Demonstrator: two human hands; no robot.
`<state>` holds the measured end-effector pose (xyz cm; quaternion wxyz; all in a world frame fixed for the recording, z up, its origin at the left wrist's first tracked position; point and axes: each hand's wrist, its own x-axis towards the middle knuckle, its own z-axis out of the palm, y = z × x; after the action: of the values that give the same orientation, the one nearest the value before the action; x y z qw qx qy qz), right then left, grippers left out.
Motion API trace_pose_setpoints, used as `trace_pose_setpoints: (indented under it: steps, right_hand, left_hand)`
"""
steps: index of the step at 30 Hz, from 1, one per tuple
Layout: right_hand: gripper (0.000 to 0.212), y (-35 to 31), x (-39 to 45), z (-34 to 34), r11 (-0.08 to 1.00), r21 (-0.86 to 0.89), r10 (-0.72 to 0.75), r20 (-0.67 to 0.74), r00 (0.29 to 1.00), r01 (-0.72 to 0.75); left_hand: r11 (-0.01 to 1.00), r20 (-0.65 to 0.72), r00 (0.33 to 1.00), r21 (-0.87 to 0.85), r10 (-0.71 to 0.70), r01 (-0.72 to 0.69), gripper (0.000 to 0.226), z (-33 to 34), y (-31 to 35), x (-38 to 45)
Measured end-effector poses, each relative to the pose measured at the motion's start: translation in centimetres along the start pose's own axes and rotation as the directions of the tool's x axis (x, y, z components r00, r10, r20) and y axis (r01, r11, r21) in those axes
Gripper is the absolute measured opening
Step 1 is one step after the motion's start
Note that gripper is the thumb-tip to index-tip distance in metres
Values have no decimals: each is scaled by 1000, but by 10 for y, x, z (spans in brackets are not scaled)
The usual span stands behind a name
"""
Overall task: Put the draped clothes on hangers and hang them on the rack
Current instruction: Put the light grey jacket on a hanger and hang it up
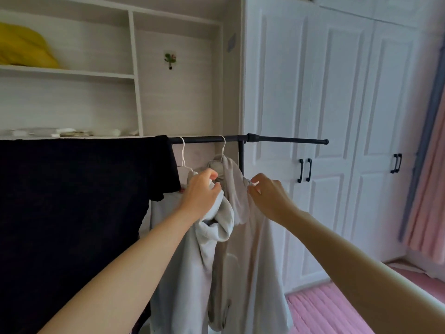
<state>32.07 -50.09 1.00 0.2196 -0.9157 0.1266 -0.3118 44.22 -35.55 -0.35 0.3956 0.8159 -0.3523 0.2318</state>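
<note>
a: what is the biggest thing here?
b: the white wardrobe (337, 116) on the right, and beside it the open shelves (72, 73) with a yellow cushion (24, 47) on top left. a pink curtain (431, 177) hangs at the far right.

a: and the clothes?
b: a black garment (72, 213) is draped over the black rack (277, 139) on the left side and covers much of the bar. just to its right two pale garments hang on white hangers: a light grey garment (183, 261) on the first hanger (183, 155), and a beige garment (248, 249) on the second hanger (222, 150). both hooks sit on the bar.

a: what do the hands do?
b: the left hand (201, 191) has its fingers curled around the cloth near the collar, between the two hangers. the right hand (269, 196) pinches the shoulder edge of the beige garment with thumb and fingertips, where a small white end of the hanger shows.
</note>
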Motion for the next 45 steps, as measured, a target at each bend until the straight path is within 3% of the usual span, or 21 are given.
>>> trace_pose_setpoints:
  steps: [6, 11, 14, 17, 20, 23, 27, 32, 40, 45]
  right_hand:
    - [29, 41, 81, 10, 996, 85, 19, 65, 998, -24]
    - [33, 66, 126, 36, 992, 109, 49, 170, 984, -68]
    - [29, 73, 146, 53, 995, 87, 21, 226, 974, -42]
    - [25, 74, 162, 70, 991, 122, 18, 282, 959, -54]
    - [22, 76, 170, 81, 997, 52, 37, 288, 957, -54]
    - [33, 76, 174, 87, 996, 36, 73, 268, 961, -86]
    - [25, 82, 179, 90, 983, 150, 67, 232, 970, -104]
    - [27, 85, 191, 76, 998, 67, -18, 142, 990, 8]
    - [25, 81, 209, 24, 990, -3, -138, -13, 990, 138]
    - [27, 106, 192, -4, 995, -22, -98, -48, 994, 97]
  left_hand:
    - [972, -10, 974, -76, -226, 224, 39, 46, 1, 93]
    - [956, 39, 960, 112, -277, 271, 43, 71, -25, 141]
    - [937, 115, 960, 272, -256, 217, 45, 80, -46, 155]
    - [935, 176, 959, 318, -222, 158, 50, 86, -62, 167]
    - [930, 213, 964, 359, -162, 77, 50, 90, -70, 176]
    - [918, 231, 966, 395, -114, 14, 39, 91, -74, 184]
    - [860, 235, 968, 508, -89, -44, 17, 84, -79, 189]
    - [883, 191, 980, 467, -52, -44, 14, 73, -78, 193]
    - [923, -86, 991, 379, 106, -66, 24, 67, -51, 201]
    - [931, -55, 982, 331, 180, -152, 20, 78, -20, 191]
